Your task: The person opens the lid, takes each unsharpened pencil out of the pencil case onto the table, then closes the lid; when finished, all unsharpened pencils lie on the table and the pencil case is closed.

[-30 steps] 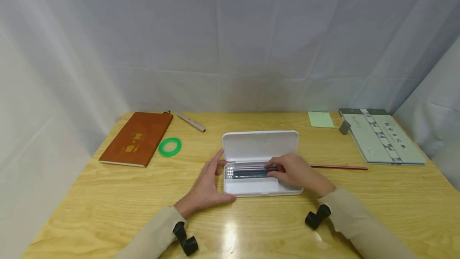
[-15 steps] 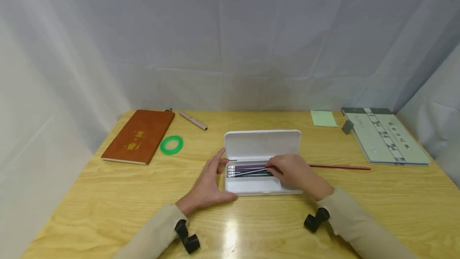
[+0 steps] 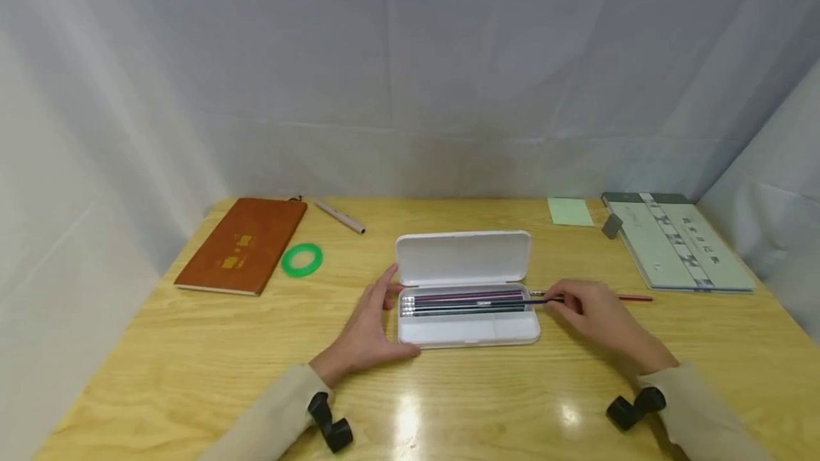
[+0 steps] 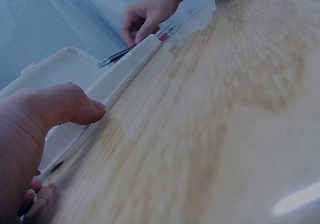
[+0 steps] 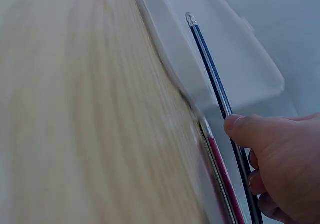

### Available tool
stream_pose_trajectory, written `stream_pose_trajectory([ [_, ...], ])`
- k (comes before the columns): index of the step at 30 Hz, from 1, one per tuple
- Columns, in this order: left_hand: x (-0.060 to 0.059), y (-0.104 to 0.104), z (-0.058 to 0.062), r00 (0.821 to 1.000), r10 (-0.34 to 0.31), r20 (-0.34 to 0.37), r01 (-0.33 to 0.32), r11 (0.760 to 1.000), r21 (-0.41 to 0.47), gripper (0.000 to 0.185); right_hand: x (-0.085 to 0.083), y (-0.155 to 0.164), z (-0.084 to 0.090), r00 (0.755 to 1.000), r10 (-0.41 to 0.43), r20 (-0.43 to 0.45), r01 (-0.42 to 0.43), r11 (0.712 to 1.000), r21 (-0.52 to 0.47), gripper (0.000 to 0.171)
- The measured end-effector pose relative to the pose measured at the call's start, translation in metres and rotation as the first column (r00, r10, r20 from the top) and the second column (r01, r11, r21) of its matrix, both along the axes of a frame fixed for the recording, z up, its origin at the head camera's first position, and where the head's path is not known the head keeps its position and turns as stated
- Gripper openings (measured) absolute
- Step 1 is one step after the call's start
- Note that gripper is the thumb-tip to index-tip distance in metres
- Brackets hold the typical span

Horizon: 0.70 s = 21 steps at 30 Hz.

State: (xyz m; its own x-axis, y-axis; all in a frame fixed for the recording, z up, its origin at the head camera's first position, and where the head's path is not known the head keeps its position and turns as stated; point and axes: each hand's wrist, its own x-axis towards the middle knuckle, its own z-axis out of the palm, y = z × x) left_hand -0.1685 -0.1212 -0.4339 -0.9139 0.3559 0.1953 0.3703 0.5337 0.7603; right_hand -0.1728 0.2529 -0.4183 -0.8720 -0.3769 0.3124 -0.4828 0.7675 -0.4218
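Note:
A white pencil case [image 3: 448,333] lies with its lid raised in the head view. Several dark pencils [image 3: 442,309] rest side by side in its rear compartment. My left hand [image 3: 368,336] holds the case's left end, its thumb against the front wall and its fingers at the back corner. Just past the right end, my right hand [image 3: 596,313] pinches a dark blue pencil [image 5: 212,76] between thumb and fingers. That pencil's silvery end reaches back over the case. Beneath it, red pencils [image 5: 220,164] lie beyond the case's right end, partly hidden by the right hand in the head view.
Left of the case lie a brown notebook [image 3: 243,247], a green tape ring [image 3: 302,260] and a pale pen [image 3: 339,217]. Toward the back right are a green sticky note [image 3: 570,212], a grey eraser [image 3: 611,226] and a pale green notebook [image 3: 679,244]. A curtain hangs behind the table.
My right hand has moved right, out of the case, drawing the dark blue pencil along with it. The left hand stays on the case's left end.

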Motion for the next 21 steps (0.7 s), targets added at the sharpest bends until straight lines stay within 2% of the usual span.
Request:
stream_pose_trajectory([
  [4,0.0,-0.001,-0.001,1.0,0.002,0.016,-0.002,1.0,0.002,0.126,0.01,0.027,-0.002,0.999,-0.051,-0.015,0.051,0.999,-0.009,0.008],
  [8,0.0,-0.001,-0.002,1.0,0.01,0.029,-0.01,1.0,-0.005,0.126,0.017,0.051,-0.007,0.992,-0.076,-0.098,0.075,0.997,-0.018,0.013],
  [12,-0.001,0.0,-0.003,1.0,0.003,0.028,-0.003,1.0,-0.007,0.126,0.019,0.072,-0.014,0.988,-0.085,-0.131,0.081,0.996,-0.034,0.016],
  [17,-0.001,0.0,-0.004,0.999,0.005,0.035,-0.005,1.0,-0.006,0.126,0.019,0.082,-0.017,0.986,-0.078,-0.147,0.076,0.997,-0.021,0.014],
  [21,-0.002,0.0,-0.003,0.999,0.005,0.033,-0.004,1.0,-0.008,0.126,0.017,0.082,-0.016,0.982,-0.077,-0.172,0.075,0.997,-0.015,0.021],
])
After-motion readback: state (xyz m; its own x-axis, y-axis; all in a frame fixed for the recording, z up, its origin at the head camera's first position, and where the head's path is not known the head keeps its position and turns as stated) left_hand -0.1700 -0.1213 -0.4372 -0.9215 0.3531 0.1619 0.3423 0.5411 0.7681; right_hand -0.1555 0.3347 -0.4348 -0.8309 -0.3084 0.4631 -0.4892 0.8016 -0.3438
